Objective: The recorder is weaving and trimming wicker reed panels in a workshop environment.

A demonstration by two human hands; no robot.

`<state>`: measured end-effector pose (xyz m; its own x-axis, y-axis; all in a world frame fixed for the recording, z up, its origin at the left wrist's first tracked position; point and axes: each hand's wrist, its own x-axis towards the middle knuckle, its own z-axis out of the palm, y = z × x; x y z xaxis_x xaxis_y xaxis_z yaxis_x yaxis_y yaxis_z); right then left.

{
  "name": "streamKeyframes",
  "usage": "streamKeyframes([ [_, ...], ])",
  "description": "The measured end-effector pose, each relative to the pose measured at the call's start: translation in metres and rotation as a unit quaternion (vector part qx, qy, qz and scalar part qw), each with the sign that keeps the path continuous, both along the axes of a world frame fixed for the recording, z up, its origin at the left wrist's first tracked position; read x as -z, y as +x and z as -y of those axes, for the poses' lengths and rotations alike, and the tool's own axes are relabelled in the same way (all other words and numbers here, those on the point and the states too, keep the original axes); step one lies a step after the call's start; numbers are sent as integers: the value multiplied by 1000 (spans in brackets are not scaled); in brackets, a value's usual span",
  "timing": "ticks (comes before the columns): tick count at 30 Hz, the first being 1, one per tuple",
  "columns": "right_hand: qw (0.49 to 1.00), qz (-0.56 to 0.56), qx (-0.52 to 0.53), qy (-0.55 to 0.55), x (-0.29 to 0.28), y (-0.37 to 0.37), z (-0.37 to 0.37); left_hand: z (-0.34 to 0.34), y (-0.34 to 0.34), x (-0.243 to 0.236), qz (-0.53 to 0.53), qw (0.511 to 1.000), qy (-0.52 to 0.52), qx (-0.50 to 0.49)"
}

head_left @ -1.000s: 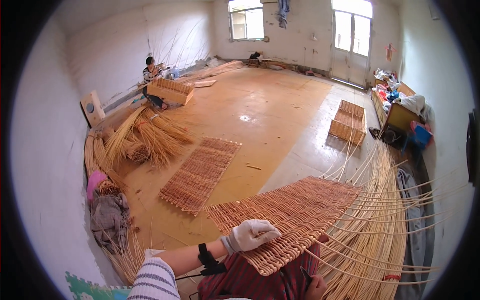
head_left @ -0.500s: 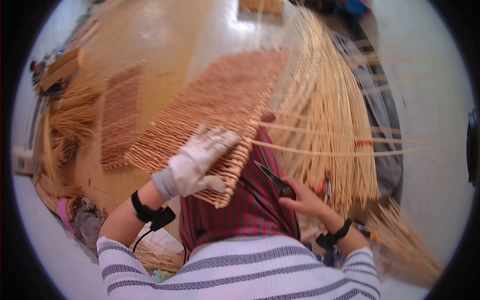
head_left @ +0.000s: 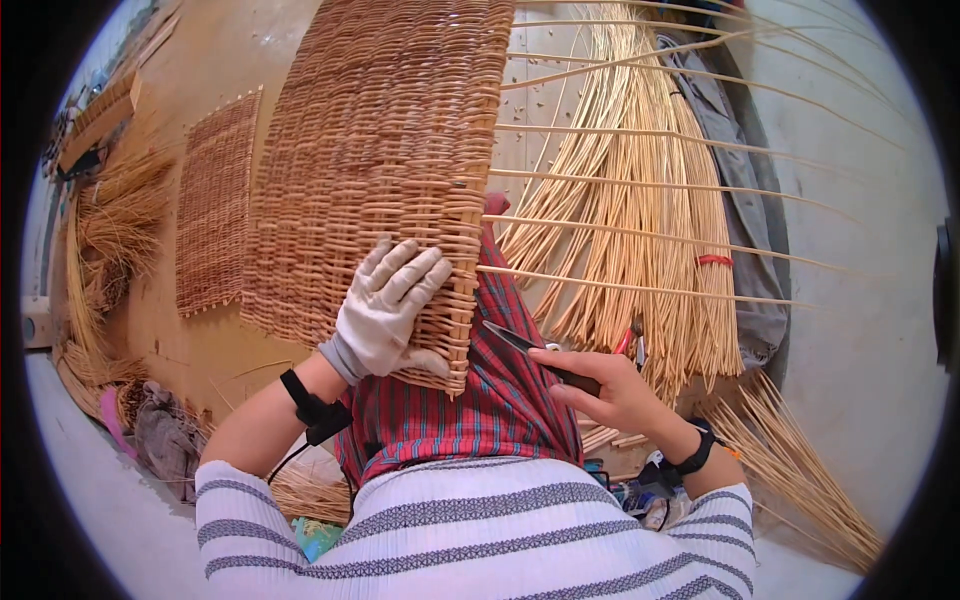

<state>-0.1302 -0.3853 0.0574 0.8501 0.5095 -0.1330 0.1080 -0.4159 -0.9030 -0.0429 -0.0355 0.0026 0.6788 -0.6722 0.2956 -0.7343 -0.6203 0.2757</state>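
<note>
The gloved left hand [head_left: 385,310] lay spread on the woven mat [head_left: 380,170] while the right hand [head_left: 612,392] gripped a knife [head_left: 512,338] that, slipping, might cut the lap cloth [head_left: 440,425].

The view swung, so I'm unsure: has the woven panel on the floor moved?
No, the floor panel shows no shift against the straw pile beside it.

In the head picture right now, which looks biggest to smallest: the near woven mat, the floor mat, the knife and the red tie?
1. Near woven mat
2. Floor mat
3. Knife
4. Red tie

The floor mat lies farther from the camera, so which mat is really larger is unsure.
</note>
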Motion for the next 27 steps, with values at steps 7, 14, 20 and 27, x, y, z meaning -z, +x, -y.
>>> streamKeyframes([
  [7,997,11,-9,-71,9,20,5,0,4,10,3,999,-20,-39],
  [14,998,10,-39,-50,14,31,-1,-2,5,11,-13,999,-16,-29],
  [20,997,-50,-17,-49,12,29,-3,-3,7,12,0,1000,-28,-10],
  [27,995,-75,-25,-66,4,32,-5,-5,5,12,-16,999,-45,-12],
])
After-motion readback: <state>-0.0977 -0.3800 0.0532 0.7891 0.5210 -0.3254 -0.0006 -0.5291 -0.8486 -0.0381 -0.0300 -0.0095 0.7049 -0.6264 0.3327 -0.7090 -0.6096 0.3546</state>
